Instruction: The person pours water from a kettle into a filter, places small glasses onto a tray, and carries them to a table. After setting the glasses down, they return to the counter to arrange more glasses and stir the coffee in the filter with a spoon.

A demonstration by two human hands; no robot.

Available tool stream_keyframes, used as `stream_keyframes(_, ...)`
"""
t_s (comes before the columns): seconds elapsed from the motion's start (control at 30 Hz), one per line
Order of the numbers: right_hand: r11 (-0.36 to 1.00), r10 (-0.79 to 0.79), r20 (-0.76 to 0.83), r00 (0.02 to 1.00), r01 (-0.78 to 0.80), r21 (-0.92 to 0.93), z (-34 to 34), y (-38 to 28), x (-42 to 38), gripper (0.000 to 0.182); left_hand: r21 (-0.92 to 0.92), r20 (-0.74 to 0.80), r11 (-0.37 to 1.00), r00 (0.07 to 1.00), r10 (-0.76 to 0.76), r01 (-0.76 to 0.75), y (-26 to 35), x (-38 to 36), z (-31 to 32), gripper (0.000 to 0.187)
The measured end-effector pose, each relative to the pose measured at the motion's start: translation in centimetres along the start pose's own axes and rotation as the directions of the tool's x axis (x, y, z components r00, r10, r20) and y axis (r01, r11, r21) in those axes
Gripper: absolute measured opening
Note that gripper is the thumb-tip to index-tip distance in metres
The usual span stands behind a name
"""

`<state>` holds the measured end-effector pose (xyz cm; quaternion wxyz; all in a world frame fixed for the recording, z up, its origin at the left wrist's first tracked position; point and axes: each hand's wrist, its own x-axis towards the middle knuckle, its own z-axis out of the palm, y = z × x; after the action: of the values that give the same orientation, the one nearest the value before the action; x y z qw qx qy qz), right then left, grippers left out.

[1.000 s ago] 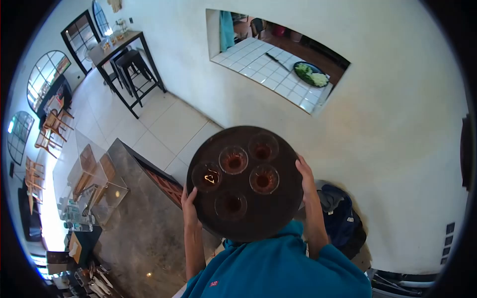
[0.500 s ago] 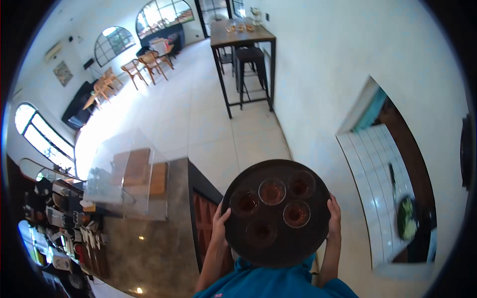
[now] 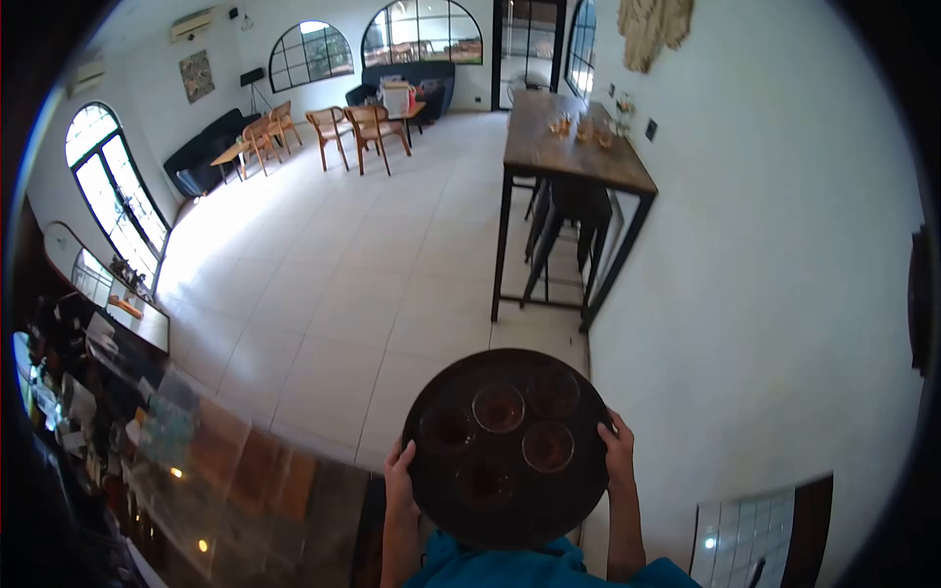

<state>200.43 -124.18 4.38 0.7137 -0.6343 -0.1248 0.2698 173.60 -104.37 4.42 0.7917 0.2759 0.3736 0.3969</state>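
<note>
A round dark tray [image 3: 534, 510] is held level in front of my body. My left hand [image 3: 400, 480] grips its left rim, thumb on the edge, and my right hand [image 3: 618, 451] grips the right rim the same way. Several clear glasses stand on the tray with dark reddish-brown drink in them. The glass at the top middle [image 3: 499, 408] and the one right of centre [image 3: 548, 447] show most clearly. Other glasses [image 3: 448, 428] blend into the dark tray. The fingers under the tray are hidden.
Ahead on the right, a tall wooden table [image 3: 578, 147] holds several glasses, with dark stools [image 3: 573, 211] beneath it. A counter [image 3: 333, 510] runs along my left. The white wall [image 3: 765, 294] is close on my right. Wooden chairs [image 3: 372, 132] stand farther back on the tiled floor.
I have moved forward, past part of the counter, and the view has tilted up. The tall table looks nearer, and the wall opening has slid down and back. Both hands keep hold of the tray.
</note>
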Motion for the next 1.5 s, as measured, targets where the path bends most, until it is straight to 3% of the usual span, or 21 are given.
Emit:
stream_keyframes(0.03, 1.0, 0.0, 0.009, 1.0, 0.0, -0.01, 1.1, -0.7, 2.6, 0.04, -0.011, -0.007, 1.0, 1.0, 0.002, -0.002, 0.7, 2.7, 1.2, 0.04)
stream_keyframes(0.1, 0.996, -0.035, -0.01, 0.999, 0.035, 0.082, 3.1, -1.1, 7.3, 0.04, -0.002, 0.124, 1.0, 0.992, 0.025, -0.025, 2.8, 8.0, 3.6, 0.037)
stream_keyframes(0.23, 0.998, -0.034, -0.128, 0.991, 0.041, 0.048, 8.0, -4.9, 15.0, 0.037, 0.11, 0.122, 0.993, 0.992, 0.023, -0.037, 7.0, 16.8, 9.1, 0.037)
stream_keyframes(0.33, 0.992, -0.028, -0.157, 0.987, 0.048, 0.12, 10.1, -6.3, 21.7, 0.036, 0.131, 0.22, 0.991, 0.976, -0.006, -0.023, 9.0, 24.5, 13.4, 0.036)
stream_keyframes(0.43, 0.99, -0.088, -0.183, 0.979, 0.107, 0.096, 11.7, -6.8, 27.6, 0.037, 0.262, 0.281, 0.962, 0.96, -0.004, -0.072, 10.9, 31.5, 15.9, 0.035)
stream_keyframes(0.53, 0.992, -0.116, -0.214, 0.97, 0.122, 0.015, 13.0, -8.6, 35.1, 0.037, 0.492, 0.453, 0.823, 0.891, 0.035, -0.282, 11.8, 39.5, 20.0, 0.037)
stream_keyframes(0.67, 0.986, -0.132, -0.248, 0.96, 0.152, 0.064, 14.1, -10.3, 44.3, 0.037, 0.572, 0.43, 0.785, 0.902, -0.04, -0.238, 12.2, 48.1, 26.1, 0.038)
stream_keyframes(0.73, 0.981, -0.132, -0.211, 0.969, 0.158, 0.111, 14.4, -10.4, 48.8, 0.038, 0.588, 0.51, 0.724, 0.86, 0.016, -0.361, 12.5, 52.5, 28.4, 0.038)
stream_keyframes(0.83, 0.983, -0.161, -0.265, 0.951, 0.178, 0.043, 15.2, -11.4, 54.2, 0.038, 0.623, 0.514, 0.715, 0.855, -0.069, -0.316, 13.6, 58.5, 32.5, 0.037)
stream_keyframes(1.0, 0.986, -0.13, -0.415, 0.901, 0.162, 0.042, 18.0, -12.9, 61.4, 0.038, 0.67, 0.614, 0.599, 0.781, -0.115, -0.438, 14.6, 69.8, 38.6, 0.035)
stream_keyframes(1.1, 0.989, -0.12, -0.559, 0.821, 0.149, 0.007, 19.7, -11.9, 64.7, 0.037, 0.629, 0.699, 0.553, 0.708, -0.095, -0.546, 14.5, 76.6, 42.4, 0.032)
stream_keyframes(1.17, 0.979, -0.149, -0.623, 0.768, 0.204, 0.018, 20.0, -9.6, 66.2, 0.037, 0.633, 0.767, 0.386, 0.612, -0.193, -0.671, 14.7, 81.0, 45.1, 0.03)
stream_keyframes(1.23, 0.982, -0.14, -0.706, 0.694, 0.187, -0.01, 22.5, -9.4, 67.0, 0.037, 0.578, 0.812, 0.431, 0.543, -0.215, -0.693, 14.0, 85.7, 47.2, 0.029)
stream_keyframes(1.33, 0.982, -0.139, -0.812, 0.567, 0.186, -0.038, 25.2, -8.2, 68.8, 0.038, 0.546, 0.837, 0.416, 0.454, -0.305, -0.728, 14.3, 90.5, 51.2, 0.031)
stream_keyframes(1.43, 0.992, -0.091, -0.895, 0.436, 0.116, -0.044, 27.6, -7.7, 69.0, 0.038, 0.409, 0.896, 0.311, 0.313, -0.315, -0.858, 12.8, 93.9, 55.1, 0.035)
stream_keyframes(1.5, 0.995, -0.061, -0.935, 0.348, 0.097, -0.029, 29.2, -7.8, 70.2, 0.038, 0.362, 0.906, 0.349, 0.239, -0.348, -0.864, 11.7, 95.5, 57.6, 0.034)
